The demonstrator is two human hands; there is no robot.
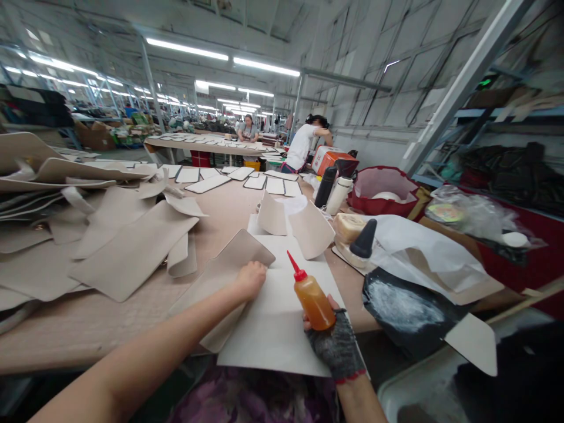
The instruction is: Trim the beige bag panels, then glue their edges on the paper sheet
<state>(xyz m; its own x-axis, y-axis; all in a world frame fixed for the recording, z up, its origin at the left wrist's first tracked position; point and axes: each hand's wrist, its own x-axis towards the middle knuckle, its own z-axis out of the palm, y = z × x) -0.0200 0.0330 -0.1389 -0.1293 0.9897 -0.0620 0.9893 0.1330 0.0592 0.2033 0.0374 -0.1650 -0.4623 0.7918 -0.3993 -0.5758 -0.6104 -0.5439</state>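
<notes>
My right hand, in a dark fingerless glove with a red edge, is wrapped round a squeeze glue bottle. The bottle holds amber liquid, and its red nozzle points up and to the left. My bare left hand is closed at the right edge of a beige leather-like panel; its fingertips are partly hidden. That panel lies partly over a large pale sheet at the table's front edge. Two curved beige pieces stand just beyond the sheet.
Beige panels are heaped on the left of the table. Dark-edged pale pieces lie farther back. To the right are a black bottle, a white bottle, a dark cone and a red bag. Two people work beyond.
</notes>
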